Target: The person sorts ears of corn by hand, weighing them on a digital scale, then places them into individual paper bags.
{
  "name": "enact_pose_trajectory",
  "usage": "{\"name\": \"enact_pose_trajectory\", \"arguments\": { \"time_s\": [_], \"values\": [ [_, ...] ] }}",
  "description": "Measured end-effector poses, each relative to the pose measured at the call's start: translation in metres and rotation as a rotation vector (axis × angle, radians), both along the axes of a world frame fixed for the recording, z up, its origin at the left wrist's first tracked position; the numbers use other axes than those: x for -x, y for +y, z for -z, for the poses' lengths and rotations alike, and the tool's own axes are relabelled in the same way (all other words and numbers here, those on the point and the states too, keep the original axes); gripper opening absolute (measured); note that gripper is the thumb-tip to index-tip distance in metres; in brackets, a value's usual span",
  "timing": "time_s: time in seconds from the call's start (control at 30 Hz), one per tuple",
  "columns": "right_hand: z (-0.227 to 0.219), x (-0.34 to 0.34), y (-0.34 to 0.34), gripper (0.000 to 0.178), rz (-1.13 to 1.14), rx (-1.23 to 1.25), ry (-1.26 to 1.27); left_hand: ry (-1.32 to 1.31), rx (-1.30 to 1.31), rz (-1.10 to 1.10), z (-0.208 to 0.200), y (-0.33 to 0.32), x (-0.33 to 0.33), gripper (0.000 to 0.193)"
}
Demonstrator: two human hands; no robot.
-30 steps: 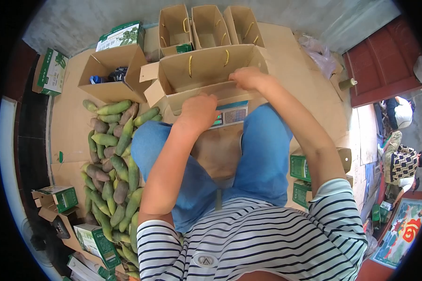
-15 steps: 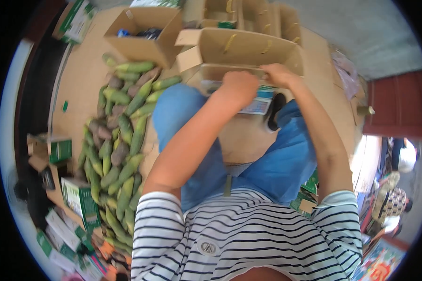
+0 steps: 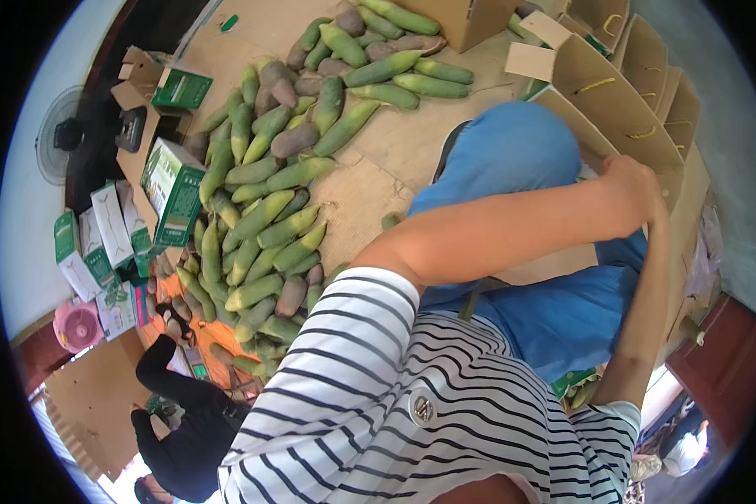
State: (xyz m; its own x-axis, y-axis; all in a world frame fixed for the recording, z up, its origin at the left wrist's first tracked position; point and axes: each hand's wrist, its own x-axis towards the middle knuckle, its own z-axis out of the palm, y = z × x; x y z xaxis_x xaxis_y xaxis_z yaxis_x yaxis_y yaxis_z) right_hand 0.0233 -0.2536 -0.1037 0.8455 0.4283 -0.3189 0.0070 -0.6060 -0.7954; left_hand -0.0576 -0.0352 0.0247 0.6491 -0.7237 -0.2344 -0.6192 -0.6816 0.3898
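My left hand (image 3: 637, 181) reaches across my blue-trousered knees, its fingers curled over the edge of a brown cardboard carton (image 3: 601, 101) with yellow cord handles. Up from the lower right comes my right forearm, which meets the left hand at that same carton. The right hand itself is hidden behind the left hand, so its grip does not show. The inside of the carton is out of sight.
A big pile of green and purple-brown long fruits (image 3: 286, 202) lies on cardboard sheets to my left. Green-and-white small boxes (image 3: 175, 191) stand beside it, with more handled cartons (image 3: 655, 59) behind. A person in black (image 3: 185, 420) crouches at lower left near a pink fan (image 3: 77, 326).
My view has swung to the left, bringing the fruit pile to the middle. Both hands have stayed at the carton, which now sits at the right edge.
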Motion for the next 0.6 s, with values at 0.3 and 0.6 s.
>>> {"name": "enact_pose_trajectory", "arguments": {
  "time_s": [0.3,0.6],
  "values": [
    [-0.025,0.018,0.020,0.033,-0.205,0.526,-0.316,-0.211,0.833,-0.860,0.075,0.175,0.081,0.027],
    [-0.024,0.022,0.034,0.038,-0.109,0.482,-0.188,0.414,-0.681,-1.457,0.289,0.377,0.413,0.035]
  ]
}}
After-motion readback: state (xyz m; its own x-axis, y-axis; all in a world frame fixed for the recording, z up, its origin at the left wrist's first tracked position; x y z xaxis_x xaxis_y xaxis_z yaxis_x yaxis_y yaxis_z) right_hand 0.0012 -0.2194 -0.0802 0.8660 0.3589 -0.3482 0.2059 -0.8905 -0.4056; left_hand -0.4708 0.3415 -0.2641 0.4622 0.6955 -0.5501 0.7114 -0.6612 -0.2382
